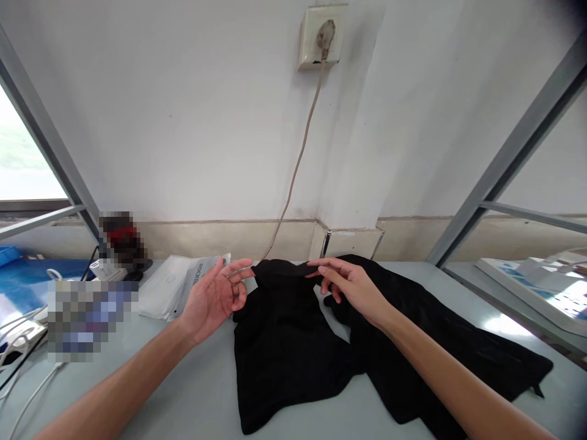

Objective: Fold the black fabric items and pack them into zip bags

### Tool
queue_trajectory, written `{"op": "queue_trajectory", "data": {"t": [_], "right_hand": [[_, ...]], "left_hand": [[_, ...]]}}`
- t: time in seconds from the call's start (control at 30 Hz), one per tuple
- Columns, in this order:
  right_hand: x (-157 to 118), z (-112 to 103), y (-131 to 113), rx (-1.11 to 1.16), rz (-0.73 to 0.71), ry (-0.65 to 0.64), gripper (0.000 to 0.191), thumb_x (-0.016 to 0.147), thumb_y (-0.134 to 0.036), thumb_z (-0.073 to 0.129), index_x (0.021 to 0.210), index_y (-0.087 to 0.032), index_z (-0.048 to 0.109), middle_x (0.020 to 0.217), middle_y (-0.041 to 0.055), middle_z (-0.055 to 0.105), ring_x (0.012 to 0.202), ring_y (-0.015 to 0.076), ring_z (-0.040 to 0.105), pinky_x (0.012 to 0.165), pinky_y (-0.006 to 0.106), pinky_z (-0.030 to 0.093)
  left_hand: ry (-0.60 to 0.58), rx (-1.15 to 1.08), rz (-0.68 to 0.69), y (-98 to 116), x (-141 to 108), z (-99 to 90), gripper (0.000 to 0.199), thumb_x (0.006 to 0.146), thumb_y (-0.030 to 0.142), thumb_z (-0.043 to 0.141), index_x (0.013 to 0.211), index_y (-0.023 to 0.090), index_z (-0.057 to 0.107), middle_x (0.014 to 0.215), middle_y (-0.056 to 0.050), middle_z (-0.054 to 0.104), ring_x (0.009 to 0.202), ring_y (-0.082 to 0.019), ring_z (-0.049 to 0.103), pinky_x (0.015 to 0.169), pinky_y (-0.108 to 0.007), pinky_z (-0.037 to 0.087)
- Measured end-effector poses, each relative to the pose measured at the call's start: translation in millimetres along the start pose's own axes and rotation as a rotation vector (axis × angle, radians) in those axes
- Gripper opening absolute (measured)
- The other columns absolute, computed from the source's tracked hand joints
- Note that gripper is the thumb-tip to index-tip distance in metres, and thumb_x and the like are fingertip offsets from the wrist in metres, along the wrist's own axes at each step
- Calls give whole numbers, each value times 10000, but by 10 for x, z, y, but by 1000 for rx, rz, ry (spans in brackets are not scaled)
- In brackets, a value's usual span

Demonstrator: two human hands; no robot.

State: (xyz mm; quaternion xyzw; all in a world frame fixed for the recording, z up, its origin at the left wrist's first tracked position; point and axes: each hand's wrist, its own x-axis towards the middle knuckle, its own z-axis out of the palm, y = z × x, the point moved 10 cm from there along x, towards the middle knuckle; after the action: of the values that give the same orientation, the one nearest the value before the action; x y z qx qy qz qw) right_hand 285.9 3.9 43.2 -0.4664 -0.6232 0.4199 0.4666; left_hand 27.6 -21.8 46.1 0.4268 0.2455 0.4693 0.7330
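The left hand (211,302), fingers loosely spread, and the right hand (351,284), fingers part-curled, meet the far edge of a wide, limp black cloth garment (293,342) lying on the smooth pale grey counter (197,391) nearer than both sets of fingertips; whether either pinches the fabric, I cannot tell. Contact this light could let the edge slip or bunch, and the long black fabric stretch (413,293) right of the right fingers might snag and drag.

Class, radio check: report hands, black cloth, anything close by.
Left hand, right hand at upper edge of black cloth, grips unclear. Cloth spread on table. Plastic packets beside left hand.
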Motion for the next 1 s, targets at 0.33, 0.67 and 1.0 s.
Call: {"op": "queue_trajectory", "data": {"t": [0.33, 0.67, 1.0], "right_hand": [[-33, -266, -169, -136, -37, 65, 556, 942, -630, 608, 586, -205, 651, 368, -63, 394, 422, 103, 353, 605, 302, 427], [-162, 324, 154, -462, 49, -428, 456, 991, -575, 541, 786, -191, 677, 563, -22, 585, 524, 123, 488, 543, 253, 374], [-101, 253, 7, -576, -131, -283, 387, 1016, -531, 511, 1014, -239, 765, 1004, 75, 772, 905, 258, 666, 796, 365, 500]], "left_hand": [[-89, 1078, -25, -133, -81, 22, 517, 1031, 623, 475, 1087, 202, 770, 618, -13, 714, 473, -122, 434, 491, -247, 306], [-356, 1613, 431, -394, -212, 424, 266, 1080, 338, 490, 1195, 257, 715, 1505, -83, 557, 1425, -289, 459, 1177, -474, 376], [-190, 1644, 427, -314, -185, 364, 451, 1103, 437, 418, 950, 226, 787, 858, -48, 685, 798, -208, 593, 851, -398, 383]]}}
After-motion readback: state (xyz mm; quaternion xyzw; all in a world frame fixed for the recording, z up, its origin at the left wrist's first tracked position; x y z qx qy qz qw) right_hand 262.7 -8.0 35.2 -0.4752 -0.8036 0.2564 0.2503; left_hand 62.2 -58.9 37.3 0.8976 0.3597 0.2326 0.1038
